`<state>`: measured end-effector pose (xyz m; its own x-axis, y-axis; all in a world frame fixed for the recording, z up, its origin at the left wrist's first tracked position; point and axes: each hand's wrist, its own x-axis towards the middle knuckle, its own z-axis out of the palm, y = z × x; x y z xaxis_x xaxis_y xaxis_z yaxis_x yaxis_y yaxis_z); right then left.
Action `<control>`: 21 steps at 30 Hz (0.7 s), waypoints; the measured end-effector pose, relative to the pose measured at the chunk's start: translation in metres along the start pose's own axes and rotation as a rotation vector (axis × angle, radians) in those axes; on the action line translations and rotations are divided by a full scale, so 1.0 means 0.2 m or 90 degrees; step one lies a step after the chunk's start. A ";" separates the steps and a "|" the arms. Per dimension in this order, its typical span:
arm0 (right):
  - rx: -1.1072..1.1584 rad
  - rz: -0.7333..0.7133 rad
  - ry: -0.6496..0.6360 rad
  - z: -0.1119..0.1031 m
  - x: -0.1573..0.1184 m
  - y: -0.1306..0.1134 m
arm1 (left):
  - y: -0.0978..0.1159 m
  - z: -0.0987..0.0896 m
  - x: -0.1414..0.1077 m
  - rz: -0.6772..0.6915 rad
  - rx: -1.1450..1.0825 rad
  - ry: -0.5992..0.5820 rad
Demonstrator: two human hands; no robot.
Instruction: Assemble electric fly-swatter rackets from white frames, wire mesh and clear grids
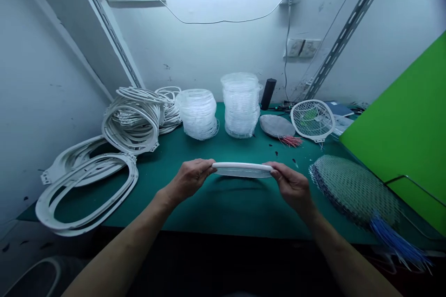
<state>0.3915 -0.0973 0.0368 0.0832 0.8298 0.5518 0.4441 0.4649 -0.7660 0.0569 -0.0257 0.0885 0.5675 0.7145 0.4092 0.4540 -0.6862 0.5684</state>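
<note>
Between my two hands a white oval frame [243,166] is held above the table, seen almost edge-on. A pale, clear-looking layer shows under its near rim; what it is made of I cannot make out. My left hand [191,176] pinches the frame's left end between thumb and fingers. At the opposite end, my right hand [291,184] grips it the same way. Behind the frame stand two stacks of clear rings, a shorter one [198,113] and a taller one [241,104].
White oval frames [130,120] are heaped at the left of the green table [223,213]. To the right lie a netted frame [312,119], a round grey stack [277,125] with red strands, a mesh pile [355,185] with blue strands [397,241], and a green panel [407,134].
</note>
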 end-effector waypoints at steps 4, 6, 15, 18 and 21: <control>0.162 0.226 -0.019 0.06 0.08 0.03 | 0.05 0.03 -0.07 -0.207 -0.200 0.084; 0.260 0.290 -0.072 0.14 0.09 0.00 | 0.06 0.06 -0.16 -0.336 -0.348 0.141; 0.296 0.313 -0.235 0.66 0.09 -0.27 | 0.24 0.14 -0.85 -0.670 -0.667 0.374; 0.275 0.282 -0.334 0.81 0.07 -0.36 | 0.40 0.16 -1.07 -0.704 -0.706 0.393; 0.281 0.237 -0.417 0.97 0.03 -0.47 | 0.54 0.17 -1.27 -0.678 -0.721 0.483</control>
<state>0.1766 -0.0769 0.0479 -0.4362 0.8988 0.0439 0.0920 0.0930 -0.9914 -0.0148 -0.2850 0.0212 -0.2115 0.8825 -0.4200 -0.4729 0.2837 0.8342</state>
